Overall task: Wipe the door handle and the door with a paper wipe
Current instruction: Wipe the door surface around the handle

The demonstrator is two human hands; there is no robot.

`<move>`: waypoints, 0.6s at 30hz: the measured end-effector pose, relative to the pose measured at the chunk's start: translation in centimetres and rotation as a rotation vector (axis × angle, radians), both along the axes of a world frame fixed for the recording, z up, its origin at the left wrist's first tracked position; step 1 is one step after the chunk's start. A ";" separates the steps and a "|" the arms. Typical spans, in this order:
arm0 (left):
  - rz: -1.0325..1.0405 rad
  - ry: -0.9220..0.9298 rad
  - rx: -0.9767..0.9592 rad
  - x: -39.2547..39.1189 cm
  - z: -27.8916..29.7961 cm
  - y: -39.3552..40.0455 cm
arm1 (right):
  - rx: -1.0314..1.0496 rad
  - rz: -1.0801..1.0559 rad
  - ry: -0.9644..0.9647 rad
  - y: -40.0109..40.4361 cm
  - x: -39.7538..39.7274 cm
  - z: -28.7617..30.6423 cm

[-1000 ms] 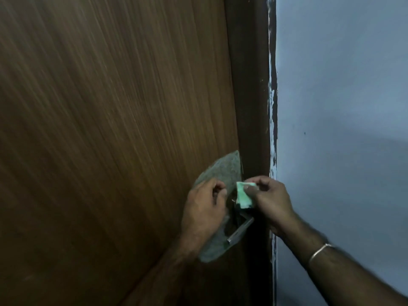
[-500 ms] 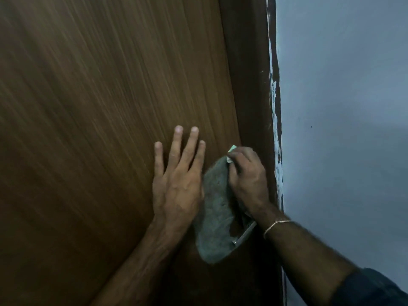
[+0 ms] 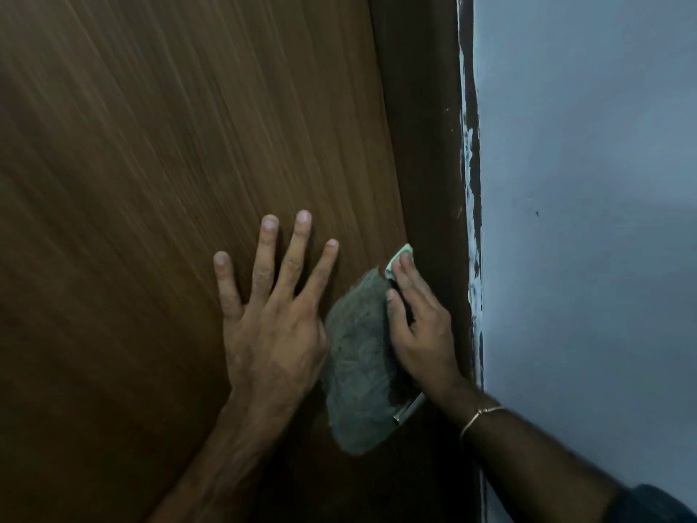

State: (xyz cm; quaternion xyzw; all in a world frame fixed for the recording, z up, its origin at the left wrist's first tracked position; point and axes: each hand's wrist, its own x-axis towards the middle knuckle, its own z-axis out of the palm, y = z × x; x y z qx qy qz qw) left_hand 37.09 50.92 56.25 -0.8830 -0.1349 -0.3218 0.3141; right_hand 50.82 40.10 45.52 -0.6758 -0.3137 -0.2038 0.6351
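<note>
Dim corner of a room, seen close against a brown wood-grain door point(image 3: 158, 183). Nearest, at the lower right: a dark sleeve cuff point(image 3: 656, 503), then a bare forearm with a thin metal bangle point(image 3: 481, 415) at the wrist. Lower left: the other forearm, bare, rising to the left hand point(image 3: 273, 315), laid flat on the door panel with palm down and all fingers fully spread, holding nothing. Just right of it, nearly touching: a rough grey oval patch point(image 3: 356, 375), matte and mottled, set on the door's smooth streaked veneer. At the patch's lower right edge, a short length of the silvery metal door handle point(image 3: 409, 409), mostly hidden under the wrist. Right hand point(image 3: 418, 326) pressed over the patch's right side, fingers extended and close together, trapping a folded pale green-white paper wipe point(image 3: 399, 257) flat against the door's edge; only the wipe's upper corner visible beyond the fingertips. Further right: a dark brown door frame point(image 3: 422, 126), upright, its outer edge smeared with ragged white paint. Beyond: a plain pale blue-grey wall point(image 3: 588, 183), smooth, with a few small dark specks.
</note>
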 end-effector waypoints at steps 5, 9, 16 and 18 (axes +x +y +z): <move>0.007 -0.030 -0.003 -0.2 0.3 0.0 | -0.064 0.074 -0.119 0.8 -0.5 1.2; 0.014 -0.018 -0.020 -0.5 -0.1 -0.1 | -0.074 0.049 -0.071 0.4 0.1 0.1; 0.032 -0.045 -0.028 -0.7 -0.4 0.1 | -0.164 0.073 -0.238 0.7 -1.0 -0.3; 0.032 -0.050 -0.019 -0.8 -0.6 0.2 | -0.148 0.042 -0.134 0.7 -0.4 -0.2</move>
